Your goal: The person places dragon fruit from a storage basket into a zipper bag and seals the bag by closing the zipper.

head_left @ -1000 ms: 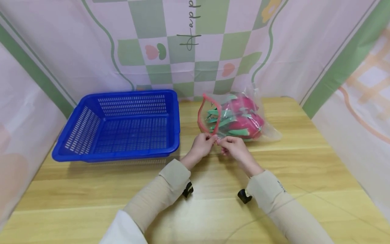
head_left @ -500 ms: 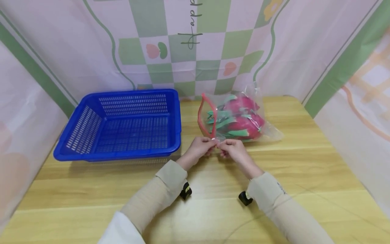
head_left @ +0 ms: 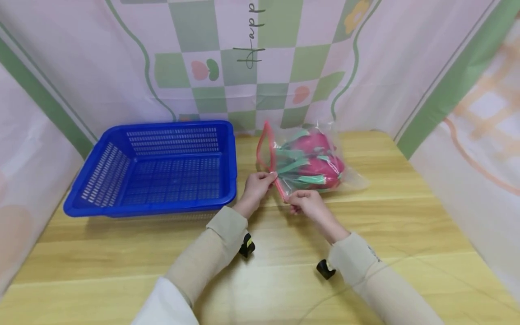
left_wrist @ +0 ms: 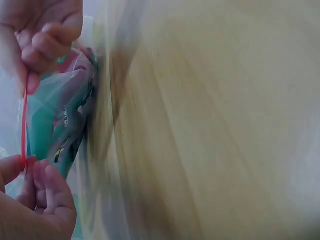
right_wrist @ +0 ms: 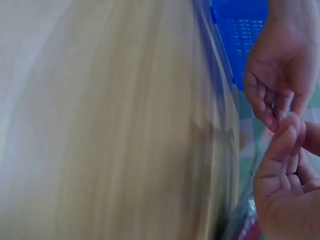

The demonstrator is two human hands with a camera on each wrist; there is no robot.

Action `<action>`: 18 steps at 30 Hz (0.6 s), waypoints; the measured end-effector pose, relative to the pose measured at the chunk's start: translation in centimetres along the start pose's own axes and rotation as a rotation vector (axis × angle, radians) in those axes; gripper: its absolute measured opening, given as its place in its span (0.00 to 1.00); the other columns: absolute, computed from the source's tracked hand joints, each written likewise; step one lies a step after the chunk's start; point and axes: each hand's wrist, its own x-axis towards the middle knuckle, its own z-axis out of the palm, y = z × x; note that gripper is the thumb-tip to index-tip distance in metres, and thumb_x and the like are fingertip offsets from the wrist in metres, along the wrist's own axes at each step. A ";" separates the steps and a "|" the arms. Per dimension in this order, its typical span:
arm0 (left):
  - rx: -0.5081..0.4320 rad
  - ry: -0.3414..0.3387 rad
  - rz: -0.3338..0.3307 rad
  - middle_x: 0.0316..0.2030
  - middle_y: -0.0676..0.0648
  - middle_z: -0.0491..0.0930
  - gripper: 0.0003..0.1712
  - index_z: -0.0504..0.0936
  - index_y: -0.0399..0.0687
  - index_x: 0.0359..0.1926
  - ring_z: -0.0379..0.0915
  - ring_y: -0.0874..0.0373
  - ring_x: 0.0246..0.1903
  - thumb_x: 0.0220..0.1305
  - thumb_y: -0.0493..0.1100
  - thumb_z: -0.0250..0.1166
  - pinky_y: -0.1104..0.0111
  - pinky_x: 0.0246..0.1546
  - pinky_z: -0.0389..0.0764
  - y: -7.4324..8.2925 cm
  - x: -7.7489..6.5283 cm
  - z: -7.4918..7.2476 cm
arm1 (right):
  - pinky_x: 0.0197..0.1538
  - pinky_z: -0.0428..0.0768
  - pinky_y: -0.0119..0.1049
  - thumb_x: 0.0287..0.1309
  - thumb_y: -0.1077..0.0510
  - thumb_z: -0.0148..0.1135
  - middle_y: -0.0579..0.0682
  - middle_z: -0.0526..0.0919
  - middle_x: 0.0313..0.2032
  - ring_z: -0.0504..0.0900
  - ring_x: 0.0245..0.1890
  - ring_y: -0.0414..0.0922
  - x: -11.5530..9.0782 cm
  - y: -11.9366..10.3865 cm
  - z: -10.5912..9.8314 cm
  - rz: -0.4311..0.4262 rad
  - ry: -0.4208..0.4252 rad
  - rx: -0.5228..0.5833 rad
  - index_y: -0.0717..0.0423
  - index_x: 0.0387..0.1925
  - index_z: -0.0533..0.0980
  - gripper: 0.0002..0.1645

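A clear zip bag (head_left: 352, 178) with a red zip edge lies on its side on the table, its mouth toward the left. Inside are two pink dragon fruits (head_left: 322, 166) with green scales. My left hand (head_left: 256, 187) pinches the red edge (left_wrist: 24, 125) between thumb and fingers partway along it. At the near corner of that edge, my right hand (head_left: 309, 204) pinches the bag. Between the hands the red strip runs straight; beyond the left hand it gapes in a loop. The right wrist view shows my right hand (right_wrist: 287, 185) in front, hiding most of the bag.
Left of the bag stands a blue plastic basket (head_left: 146, 209) with slotted walls and nothing in it. Both stand on a wood-grain table (head_left: 280, 289). Behind the table hangs a checked, printed cloth (head_left: 239, 97).
My hands have moved apart: the left slid up and leftward along the red edge, the right went slightly down. The red strip between them is now stretched straight, and the loop beyond is narrower.
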 end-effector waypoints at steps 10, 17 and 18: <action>-0.036 -0.016 0.027 0.43 0.37 0.83 0.17 0.81 0.32 0.47 0.74 0.63 0.30 0.66 0.42 0.61 0.64 0.45 0.83 0.7 0.0 -0.1 | 0.26 0.69 0.32 0.61 0.50 0.61 0.49 0.75 0.19 0.69 0.19 0.40 -0.6 -0.2 0.6 -0.281 0.239 -0.547 0.61 0.27 0.75 0.17; -0.094 0.013 0.020 0.40 0.36 0.83 0.16 0.77 0.32 0.47 0.74 0.66 0.22 0.64 0.40 0.63 0.66 0.38 0.85 1.0 -0.1 -0.2 | 0.31 0.80 0.40 0.47 0.49 0.74 0.56 0.75 0.33 0.75 0.29 0.49 -0.4 0.0 2.1 -0.638 0.424 -0.915 0.64 0.39 0.72 0.27; -0.095 0.014 0.017 0.41 0.36 0.83 0.16 0.77 0.32 0.47 0.75 0.66 0.23 0.64 0.40 0.63 0.66 0.38 0.85 1.0 -0.1 -0.3 | 0.32 0.81 0.41 0.46 0.51 0.75 0.57 0.76 0.34 0.76 0.30 0.50 -0.4 0.1 2.3 -0.685 0.440 -0.957 0.65 0.41 0.73 0.28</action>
